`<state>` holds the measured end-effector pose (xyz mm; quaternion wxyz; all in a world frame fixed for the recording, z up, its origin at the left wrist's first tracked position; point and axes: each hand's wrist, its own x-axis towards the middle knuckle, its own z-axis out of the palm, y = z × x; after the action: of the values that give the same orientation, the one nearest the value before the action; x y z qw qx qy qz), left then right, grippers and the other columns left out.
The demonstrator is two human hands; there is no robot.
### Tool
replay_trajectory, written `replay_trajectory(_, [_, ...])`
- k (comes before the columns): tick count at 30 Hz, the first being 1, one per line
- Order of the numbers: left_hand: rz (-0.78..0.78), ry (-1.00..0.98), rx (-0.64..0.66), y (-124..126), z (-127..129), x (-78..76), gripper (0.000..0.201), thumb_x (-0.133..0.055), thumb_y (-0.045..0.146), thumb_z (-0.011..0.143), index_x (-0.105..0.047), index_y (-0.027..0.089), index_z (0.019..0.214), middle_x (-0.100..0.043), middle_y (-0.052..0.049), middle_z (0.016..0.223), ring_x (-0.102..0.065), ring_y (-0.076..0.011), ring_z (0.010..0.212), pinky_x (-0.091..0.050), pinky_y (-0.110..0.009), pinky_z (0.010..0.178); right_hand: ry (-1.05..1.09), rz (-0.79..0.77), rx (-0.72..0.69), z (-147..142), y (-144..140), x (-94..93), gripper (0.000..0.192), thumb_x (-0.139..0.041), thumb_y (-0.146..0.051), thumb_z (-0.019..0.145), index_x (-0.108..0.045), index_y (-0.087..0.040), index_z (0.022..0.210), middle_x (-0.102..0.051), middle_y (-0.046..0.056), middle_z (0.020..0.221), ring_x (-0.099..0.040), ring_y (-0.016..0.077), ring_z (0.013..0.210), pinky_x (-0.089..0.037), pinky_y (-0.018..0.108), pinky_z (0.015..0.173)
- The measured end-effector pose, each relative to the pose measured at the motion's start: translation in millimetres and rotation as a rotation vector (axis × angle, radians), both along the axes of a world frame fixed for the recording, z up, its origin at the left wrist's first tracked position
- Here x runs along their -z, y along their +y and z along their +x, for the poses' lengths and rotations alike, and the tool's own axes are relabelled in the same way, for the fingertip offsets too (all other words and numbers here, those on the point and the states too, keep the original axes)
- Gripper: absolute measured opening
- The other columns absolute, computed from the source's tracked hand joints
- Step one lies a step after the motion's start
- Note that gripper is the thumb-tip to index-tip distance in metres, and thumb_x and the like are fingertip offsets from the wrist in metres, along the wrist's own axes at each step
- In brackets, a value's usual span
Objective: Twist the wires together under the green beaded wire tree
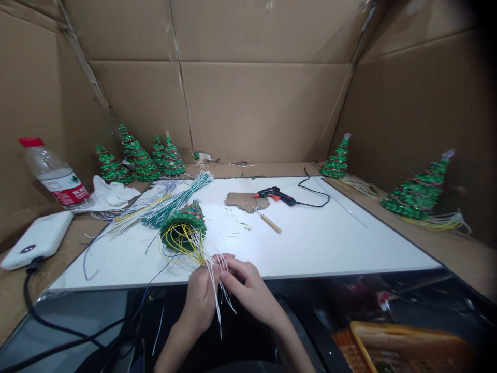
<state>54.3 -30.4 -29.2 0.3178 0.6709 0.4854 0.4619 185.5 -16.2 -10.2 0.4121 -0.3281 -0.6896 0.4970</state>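
Note:
A small green artificial Christmas tree (182, 228) lies on its side at the front of the white board, its hollow base turned toward me. Yellow and white wires (209, 259) come out of that base. My left hand (204, 285) is closed on the wire bundle just past the board's front edge. Beside it, my right hand (243, 282) pinches white wires, its fingertips close to those of my left. Loose wire ends hang below both hands. Exactly which strands each hand grips is partly hidden by the fingers.
On the white board (330, 248) lie a glue gun (277, 195), a cardboard scrap (240, 201), a wooden-handled awl (271, 224) and green wire bundles (178, 199). More trees (415, 191) stand around. A bottle (58, 176) and white power bank (39, 239) are left; an orange basket (407, 347) is lower right.

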Motion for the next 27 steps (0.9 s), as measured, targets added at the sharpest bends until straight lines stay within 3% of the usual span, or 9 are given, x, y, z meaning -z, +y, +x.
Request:
replay_trajectory(8, [0.010,0.071,-0.004,-0.8,1.5,0.2,0.045,-0.030,0.036,0.090,-0.069,0.015,0.098,-0.069,-0.013,0.103,-0.060,-0.0239,0.098,-0.042,-0.036,0.090,-0.009,0.050,0.074,-3.5,-1.7,5.0,0.024,-0.042,-0.031,0.088,-0.062,-0.018,0.083,-0.055,0.001,0.069,-0.049,0.0160,0.072,-0.040,0.025,0.068])
replay_trajectory(27, [0.026,0.073,-0.015,-0.8,2.2,-2.7,0.043,-0.032,0.035,0.090,-0.070,0.016,0.096,-0.070,-0.011,0.100,-0.062,-0.0239,0.095,-0.045,-0.035,0.087,-0.020,0.060,0.085,-3.6,-2.6,2.9,0.024,-0.042,-0.030,0.088,-0.062,-0.018,0.084,-0.056,0.001,0.069,-0.049,0.0155,0.069,-0.040,0.024,0.066])
